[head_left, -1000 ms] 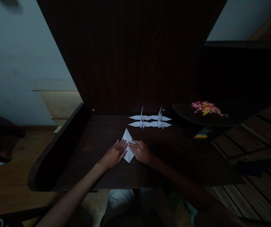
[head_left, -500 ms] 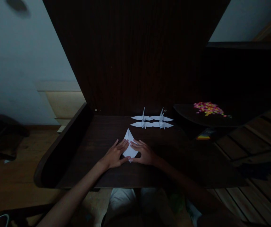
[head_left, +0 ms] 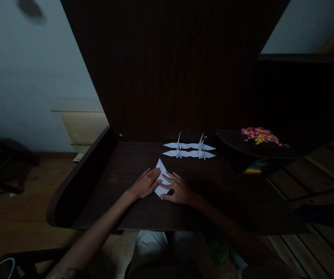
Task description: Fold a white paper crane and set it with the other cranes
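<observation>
A white folded paper (head_left: 161, 190), kite-shaped with its long point away from me, lies flat on the dark wooden desk (head_left: 137, 159). My left hand (head_left: 146, 183) rests flat over its left side, fingers stretched across the paper and thumb near its middle. On the right side, my right hand (head_left: 178, 189) has its fingers spread on the paper, and its thumb touches near the bottom corner. Parts of both side edges are hidden under the fingers. Just beyond the paper, several white origami cranes (head_left: 179, 154) stand in two rows with their wings out.
Small bright pink and yellow pieces (head_left: 261, 135) lie heaped on a rounded dark shelf (head_left: 231, 138) to the right. A raised side panel (head_left: 76, 178) bounds the desk on the left, and a tall dark back panel (head_left: 167, 69) rises behind the cranes.
My left thumb has moved from the paper's bottom corner up to its middle, and the left fingers have slid slightly upward. The right hand stays nearly in place. The view has shifted slightly.
</observation>
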`<state>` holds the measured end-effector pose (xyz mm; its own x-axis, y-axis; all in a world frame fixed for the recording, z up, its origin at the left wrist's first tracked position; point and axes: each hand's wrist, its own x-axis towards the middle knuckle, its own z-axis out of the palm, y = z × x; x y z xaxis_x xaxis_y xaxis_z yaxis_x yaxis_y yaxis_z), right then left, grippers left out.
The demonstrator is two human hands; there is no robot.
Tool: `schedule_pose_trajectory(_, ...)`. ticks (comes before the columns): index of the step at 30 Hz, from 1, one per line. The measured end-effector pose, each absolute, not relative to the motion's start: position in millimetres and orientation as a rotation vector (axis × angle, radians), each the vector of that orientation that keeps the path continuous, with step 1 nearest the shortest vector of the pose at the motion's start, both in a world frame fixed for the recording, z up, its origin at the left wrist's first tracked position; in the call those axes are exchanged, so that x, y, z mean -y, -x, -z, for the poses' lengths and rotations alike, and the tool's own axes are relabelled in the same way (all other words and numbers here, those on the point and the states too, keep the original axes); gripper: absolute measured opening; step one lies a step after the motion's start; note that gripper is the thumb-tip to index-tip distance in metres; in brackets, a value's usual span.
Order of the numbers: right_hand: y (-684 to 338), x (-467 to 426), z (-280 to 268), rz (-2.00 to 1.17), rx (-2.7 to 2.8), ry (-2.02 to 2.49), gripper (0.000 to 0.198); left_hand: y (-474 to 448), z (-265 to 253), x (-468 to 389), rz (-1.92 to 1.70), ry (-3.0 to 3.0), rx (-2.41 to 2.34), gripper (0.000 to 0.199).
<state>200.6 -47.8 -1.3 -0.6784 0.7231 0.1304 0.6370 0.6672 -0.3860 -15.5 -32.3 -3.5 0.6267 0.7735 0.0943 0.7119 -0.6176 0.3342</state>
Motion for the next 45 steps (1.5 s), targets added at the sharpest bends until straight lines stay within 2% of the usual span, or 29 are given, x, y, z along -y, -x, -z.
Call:
schedule_pose_trajectory(6, -200, 47, 10, -0.448, 2.564, 1.076, 0.034, 8, 9, 3, -0.308, -2.625, -1.221, 0.058)
schedule_pose_trajectory(25, -198, 47, 9, -0.471, 2.590, 1.098, 0.038, 25, 5, -55, -0.182, -2.643, -1.102, 0.050)
schedule_pose_trajectory(32, -200, 46, 7, -0.534, 2.573, 1.105, 0.039, 32, -4, -47, -0.270, -2.605, -1.173, 0.054)
schedule_pose_trajectory(37, -199, 47, 6, -0.562, 2.559, 1.115, 0.039, 47, -16, -23, -0.364, -2.522, -1.186, 0.063)
schedule_pose_trajectory(45, -198, 47, 3, -0.586, 2.564, 1.127, 0.039, 50, -11, -7, -0.293, -2.448, -1.211, 0.050)
